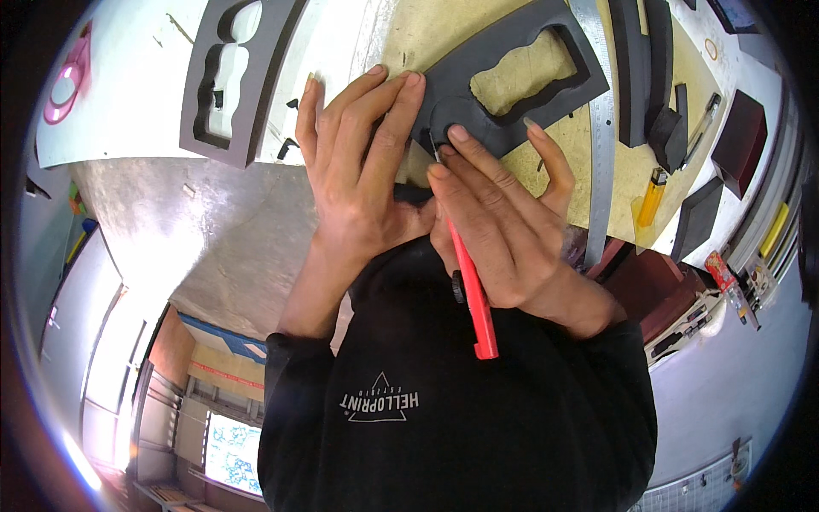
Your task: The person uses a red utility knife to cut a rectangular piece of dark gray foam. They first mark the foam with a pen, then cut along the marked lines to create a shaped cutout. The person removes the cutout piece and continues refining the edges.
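Note:
A dark grey foam piece (461, 66) with a wavy cutout lies on the yellowish board in front of me. My right hand (508, 226) grips a red utility knife (471, 286), its handle pointing back toward my body. The blade end meets the near left corner of the foam, and the right fingertips rest on that corner. Stretched and spread, the fingers of my left hand (354, 154) lie along the foam's left edge, the index fingertip touching it. The left thumb is partly hidden near my right hand.
A second foam block (266, 72) with a cutout lies to the left, near small black scraps. On the right are a metal ruler (602, 141), black foam strips (630, 77), a yellow lighter (651, 200), a grey cutter (703, 130) and a dark red block (739, 143). A pink ring-shaped object (61, 109) sits far left.

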Demonstrator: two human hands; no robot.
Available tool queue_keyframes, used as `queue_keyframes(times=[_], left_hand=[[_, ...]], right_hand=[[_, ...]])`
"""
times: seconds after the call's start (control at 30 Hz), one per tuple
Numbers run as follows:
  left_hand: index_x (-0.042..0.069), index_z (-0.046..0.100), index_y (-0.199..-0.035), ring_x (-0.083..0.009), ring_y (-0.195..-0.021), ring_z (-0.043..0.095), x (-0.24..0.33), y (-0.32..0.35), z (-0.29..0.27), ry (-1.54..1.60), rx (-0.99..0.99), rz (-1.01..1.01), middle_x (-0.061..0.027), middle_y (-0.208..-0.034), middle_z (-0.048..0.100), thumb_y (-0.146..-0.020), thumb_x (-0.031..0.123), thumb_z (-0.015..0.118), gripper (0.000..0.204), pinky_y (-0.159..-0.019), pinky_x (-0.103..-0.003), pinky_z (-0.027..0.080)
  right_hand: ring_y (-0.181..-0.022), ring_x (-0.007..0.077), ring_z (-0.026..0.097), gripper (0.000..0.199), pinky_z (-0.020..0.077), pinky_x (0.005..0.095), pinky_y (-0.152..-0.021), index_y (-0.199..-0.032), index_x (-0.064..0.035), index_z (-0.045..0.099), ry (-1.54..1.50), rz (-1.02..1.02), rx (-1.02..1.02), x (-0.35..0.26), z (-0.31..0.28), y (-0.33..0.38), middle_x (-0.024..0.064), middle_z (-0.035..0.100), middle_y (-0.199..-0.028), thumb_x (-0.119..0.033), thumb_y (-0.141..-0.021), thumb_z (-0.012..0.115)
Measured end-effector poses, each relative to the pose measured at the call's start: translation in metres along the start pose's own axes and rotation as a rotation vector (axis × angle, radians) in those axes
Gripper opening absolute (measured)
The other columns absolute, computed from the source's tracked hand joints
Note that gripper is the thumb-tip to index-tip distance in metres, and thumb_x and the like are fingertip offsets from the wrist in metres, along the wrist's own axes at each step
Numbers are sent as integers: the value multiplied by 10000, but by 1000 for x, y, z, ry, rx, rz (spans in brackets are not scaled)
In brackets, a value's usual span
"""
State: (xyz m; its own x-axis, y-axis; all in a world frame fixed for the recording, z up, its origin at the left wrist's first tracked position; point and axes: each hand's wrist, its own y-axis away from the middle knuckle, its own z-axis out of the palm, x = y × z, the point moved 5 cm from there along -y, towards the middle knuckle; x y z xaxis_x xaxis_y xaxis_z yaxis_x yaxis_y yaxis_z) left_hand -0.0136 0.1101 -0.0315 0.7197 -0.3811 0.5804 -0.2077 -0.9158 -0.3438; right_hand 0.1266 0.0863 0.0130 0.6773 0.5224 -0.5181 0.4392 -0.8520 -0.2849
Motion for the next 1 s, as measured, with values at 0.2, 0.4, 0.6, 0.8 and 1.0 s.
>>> queue_keyframes(times=[0.2,0.4,0.6,0.8,1.0], left_hand=[[9,701,-1274,-307,-1199,641,2,-5,-4,8,-9,8,-110,-1191,691,-734,391,750,663,-1210,-569,257],[8,708,-1255,-303,-1186,643,1,-8,-5,13,-21,26,-105,-1165,686,-722,410,765,670,-1207,-569,275],[15,710,-1252,-296,-1178,645,1,-13,-6,-11,-68,47,-98,-1156,682,-703,441,784,699,-1202,-567,289],[20,714,-1245,-284,-1160,652,0,-21,-8,-12,-125,118,-88,-1139,681,-662,463,811,738,-1193,-560,318],[27,720,-1231,-288,-1131,662,-1,-27,-10,7,-161,166,-93,-1120,682,-639,432,825,725,-1183,-567,348]], right_hand=[[-1125,296,736,258,362,649,-1116,-1113,9,713,7,-27,-44,3,-4,-2,176,767,-985,-162,-926,659],[-1130,292,734,256,358,650,-1121,-1118,9,714,-12,-41,-72,5,-7,-4,170,770,-995,-158,-934,651],[-1124,287,740,219,332,645,-1140,-1108,12,712,-35,-62,-93,7,-9,-5,159,779,-987,-111,-934,659],[-1127,288,746,181,309,634,-1157,-1094,12,711,-70,-41,-132,8,-15,-7,153,788,-980,-11,-918,676],[-1131,277,744,188,309,632,-1158,-1093,-2,716,-72,-62,-149,11,-16,-5,145,790,-984,1,-908,679]])
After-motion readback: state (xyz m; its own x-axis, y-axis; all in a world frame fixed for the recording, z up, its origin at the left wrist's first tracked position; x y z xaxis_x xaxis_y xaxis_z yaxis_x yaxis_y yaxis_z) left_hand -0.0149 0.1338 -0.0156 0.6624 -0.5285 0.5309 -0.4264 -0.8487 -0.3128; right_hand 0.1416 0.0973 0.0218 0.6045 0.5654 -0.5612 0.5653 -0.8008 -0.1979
